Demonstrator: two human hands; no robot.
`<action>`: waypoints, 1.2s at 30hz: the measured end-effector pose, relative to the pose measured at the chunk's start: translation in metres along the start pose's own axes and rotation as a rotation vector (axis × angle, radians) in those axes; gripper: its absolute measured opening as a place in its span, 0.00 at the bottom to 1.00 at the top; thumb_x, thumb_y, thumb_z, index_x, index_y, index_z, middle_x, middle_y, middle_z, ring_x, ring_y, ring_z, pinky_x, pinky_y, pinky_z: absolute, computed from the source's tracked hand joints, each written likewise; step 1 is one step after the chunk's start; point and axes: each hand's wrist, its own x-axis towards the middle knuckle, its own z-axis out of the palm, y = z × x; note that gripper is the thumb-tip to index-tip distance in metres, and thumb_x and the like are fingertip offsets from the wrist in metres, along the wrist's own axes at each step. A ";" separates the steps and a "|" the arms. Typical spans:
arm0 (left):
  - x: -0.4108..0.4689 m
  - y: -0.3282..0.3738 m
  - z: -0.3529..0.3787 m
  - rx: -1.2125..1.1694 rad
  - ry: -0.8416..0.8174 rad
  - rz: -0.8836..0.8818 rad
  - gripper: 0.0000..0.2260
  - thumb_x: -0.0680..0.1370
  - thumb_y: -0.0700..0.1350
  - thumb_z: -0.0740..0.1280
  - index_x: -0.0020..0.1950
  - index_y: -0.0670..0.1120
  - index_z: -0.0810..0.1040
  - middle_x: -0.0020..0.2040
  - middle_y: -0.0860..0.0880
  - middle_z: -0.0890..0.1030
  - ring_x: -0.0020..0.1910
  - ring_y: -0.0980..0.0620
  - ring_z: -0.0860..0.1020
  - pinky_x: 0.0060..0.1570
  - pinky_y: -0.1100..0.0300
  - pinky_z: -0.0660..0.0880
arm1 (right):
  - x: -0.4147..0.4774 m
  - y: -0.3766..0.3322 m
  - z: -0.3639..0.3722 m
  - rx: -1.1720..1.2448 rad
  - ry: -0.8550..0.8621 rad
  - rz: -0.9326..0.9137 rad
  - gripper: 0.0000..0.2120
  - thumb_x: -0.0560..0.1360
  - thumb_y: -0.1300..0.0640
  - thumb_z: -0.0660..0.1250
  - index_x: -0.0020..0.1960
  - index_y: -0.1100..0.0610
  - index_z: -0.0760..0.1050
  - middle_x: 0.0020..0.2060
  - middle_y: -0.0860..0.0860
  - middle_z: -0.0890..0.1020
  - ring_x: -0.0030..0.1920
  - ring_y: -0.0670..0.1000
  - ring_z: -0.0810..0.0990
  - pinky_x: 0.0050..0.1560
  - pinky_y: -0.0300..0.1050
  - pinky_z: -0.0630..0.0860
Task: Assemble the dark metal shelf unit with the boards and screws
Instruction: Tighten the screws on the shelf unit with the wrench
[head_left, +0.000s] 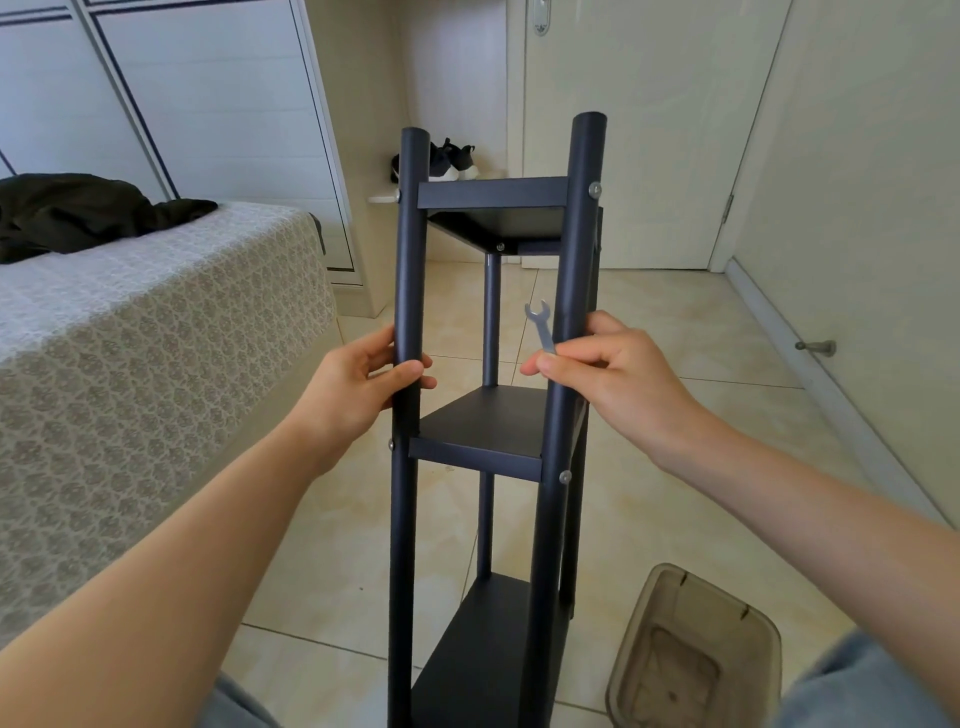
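Shelf unit (483, 415) stands upright on the floor (701, 415) right in front of you, between the bed (156, 338) and a bin (691, 649). Your left hand (363, 374) is wrapped round the left post (410, 234), just above the middle board. Your right hand (608, 374) pinches a small wrench (539, 322), open end up, and its thumb and fingers also close on the right post (582, 234) at about the same height. Three boards (491, 193) are already seated between the posts, and silver screws (595, 189) show at the front joints of the top and middle levels (the bottom joints are out of view, so you cannot count those as done). The build looks nearly finished: posts up, boards in, frame standing. What is left, by my reading, is a round of tightening with the wrench and a check that the unit stands square and does not rock. No loose boards or screws show on the floor around it.
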 end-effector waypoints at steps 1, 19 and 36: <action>0.000 0.000 0.000 0.001 0.001 0.000 0.17 0.81 0.38 0.67 0.71 0.42 0.74 0.54 0.47 0.84 0.52 0.48 0.85 0.62 0.46 0.78 | 0.000 0.001 0.000 -0.005 0.001 0.000 0.07 0.77 0.56 0.69 0.47 0.48 0.85 0.39 0.46 0.68 0.41 0.42 0.72 0.42 0.24 0.67; -0.004 -0.002 -0.012 0.372 0.253 0.109 0.33 0.77 0.39 0.73 0.78 0.52 0.63 0.62 0.52 0.75 0.54 0.56 0.78 0.52 0.64 0.74 | 0.001 -0.005 0.010 -0.015 -0.204 -0.077 0.06 0.76 0.51 0.69 0.46 0.43 0.85 0.41 0.45 0.69 0.43 0.45 0.74 0.51 0.48 0.79; -0.037 -0.030 0.037 0.902 -0.359 0.341 0.39 0.70 0.72 0.66 0.77 0.59 0.63 0.75 0.59 0.68 0.77 0.59 0.59 0.75 0.58 0.41 | 0.011 -0.005 0.013 0.072 -0.241 -0.022 0.07 0.78 0.52 0.67 0.50 0.48 0.85 0.53 0.49 0.73 0.58 0.46 0.76 0.54 0.39 0.79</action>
